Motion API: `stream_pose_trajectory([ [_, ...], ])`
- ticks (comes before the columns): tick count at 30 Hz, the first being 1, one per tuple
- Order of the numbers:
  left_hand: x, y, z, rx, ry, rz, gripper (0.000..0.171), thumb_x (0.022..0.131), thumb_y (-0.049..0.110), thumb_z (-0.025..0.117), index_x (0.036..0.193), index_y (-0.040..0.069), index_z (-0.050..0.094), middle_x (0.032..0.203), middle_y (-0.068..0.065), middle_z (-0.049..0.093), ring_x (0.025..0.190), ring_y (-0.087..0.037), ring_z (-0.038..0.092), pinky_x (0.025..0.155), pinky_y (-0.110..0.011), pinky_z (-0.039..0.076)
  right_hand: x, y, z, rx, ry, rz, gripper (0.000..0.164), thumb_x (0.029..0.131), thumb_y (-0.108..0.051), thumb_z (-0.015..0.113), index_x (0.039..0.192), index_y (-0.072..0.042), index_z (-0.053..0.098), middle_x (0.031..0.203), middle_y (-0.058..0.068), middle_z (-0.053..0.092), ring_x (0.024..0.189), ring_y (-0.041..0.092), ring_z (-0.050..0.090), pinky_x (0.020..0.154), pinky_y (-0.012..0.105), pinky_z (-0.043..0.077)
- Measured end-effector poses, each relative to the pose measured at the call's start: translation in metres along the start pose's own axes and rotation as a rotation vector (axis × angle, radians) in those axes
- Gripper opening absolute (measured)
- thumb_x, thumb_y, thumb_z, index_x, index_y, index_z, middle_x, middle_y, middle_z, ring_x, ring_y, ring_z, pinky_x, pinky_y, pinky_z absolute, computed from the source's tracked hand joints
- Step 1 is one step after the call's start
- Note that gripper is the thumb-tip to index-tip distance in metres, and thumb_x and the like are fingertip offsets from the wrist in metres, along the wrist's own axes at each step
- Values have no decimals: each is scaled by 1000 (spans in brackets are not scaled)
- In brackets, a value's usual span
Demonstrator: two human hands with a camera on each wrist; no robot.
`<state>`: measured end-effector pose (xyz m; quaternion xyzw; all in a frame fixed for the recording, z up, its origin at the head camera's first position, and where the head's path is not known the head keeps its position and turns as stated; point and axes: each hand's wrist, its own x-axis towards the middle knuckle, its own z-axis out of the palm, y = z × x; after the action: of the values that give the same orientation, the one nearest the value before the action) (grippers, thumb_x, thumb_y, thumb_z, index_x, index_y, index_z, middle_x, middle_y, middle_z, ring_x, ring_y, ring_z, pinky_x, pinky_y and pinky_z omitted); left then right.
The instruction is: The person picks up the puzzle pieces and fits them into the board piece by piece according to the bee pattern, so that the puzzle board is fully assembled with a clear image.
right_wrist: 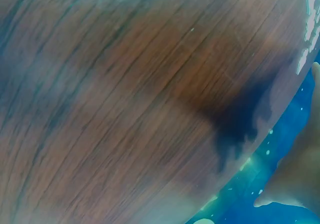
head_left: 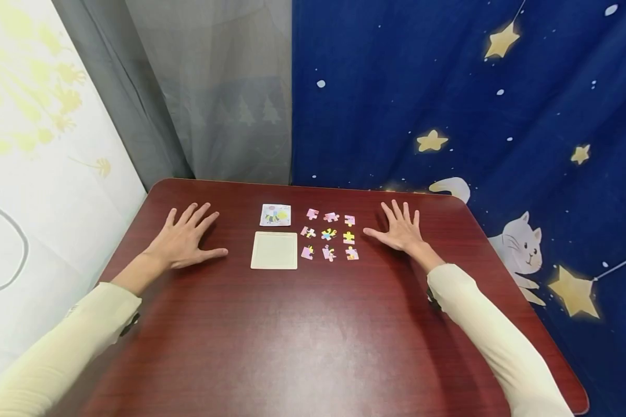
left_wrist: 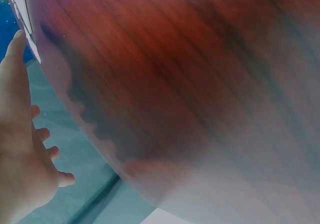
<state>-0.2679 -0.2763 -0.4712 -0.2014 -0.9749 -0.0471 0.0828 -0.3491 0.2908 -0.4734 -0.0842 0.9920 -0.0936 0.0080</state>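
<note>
My left hand (head_left: 181, 238) is spread with straight fingers over the left part of the table, holding nothing. To its right lie a small picture card (head_left: 275, 215) with a bee drawing and, nearer me, a pale square puzzle tray (head_left: 274, 251). Several loose jigsaw pieces, among them a yellow piece (head_left: 349, 237) and a pink piece (head_left: 312, 214), lie apart in rows right of the tray. My right hand (head_left: 399, 229) is spread just right of these pieces, touching none. In the wrist views, the left hand (left_wrist: 25, 144) and right hand (right_wrist: 300, 159) show only partly, at the frame edges.
The dark red wooden table (head_left: 292, 324) has rounded corners and a glossy top. Behind it hang a grey curtain (head_left: 224, 104) and a blue curtain (head_left: 370, 104) with stars and a cat. A white patterned cloth (head_left: 47, 145) hangs on the left.
</note>
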Motion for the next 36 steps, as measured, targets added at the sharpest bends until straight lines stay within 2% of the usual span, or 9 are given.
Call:
stream_pose_trajectory([
  [5,0,5,0,6,-28,2,106,86,82,58,162,13,36,169,-17,25,154,-42,20,118,-71,11,4,-9,1,-9,-2,-10,110,85,-84,54,167,-18,20,174,14,3,158,42,-8,120,67,-11],
  [9,1,8,1,-1,-37,10,105,86,82,58,162,13,36,169,-16,26,154,-42,21,119,-71,10,6,-17,1,-3,-12,-17,109,86,-83,54,168,-19,18,174,14,3,158,41,-10,120,65,-15],
  [19,5,19,6,-23,-14,51,104,85,81,61,160,13,40,167,-16,33,153,-42,26,118,-71,15,11,-33,3,-5,-16,-42,109,87,-82,54,168,-20,17,174,13,4,159,41,-9,121,64,-13],
  [27,9,29,5,-28,-42,68,103,85,81,61,160,13,41,166,-16,33,152,-42,28,118,-70,17,18,-44,7,7,-17,-61,107,87,-78,58,167,-18,21,174,14,6,159,41,-8,121,64,-13],
  [36,14,41,11,-31,-85,88,104,86,83,56,161,13,39,167,-16,32,152,-42,29,119,-70,17,22,-59,12,2,-16,-97,106,88,-78,56,167,-17,21,174,14,9,159,41,-4,122,65,-8],
])
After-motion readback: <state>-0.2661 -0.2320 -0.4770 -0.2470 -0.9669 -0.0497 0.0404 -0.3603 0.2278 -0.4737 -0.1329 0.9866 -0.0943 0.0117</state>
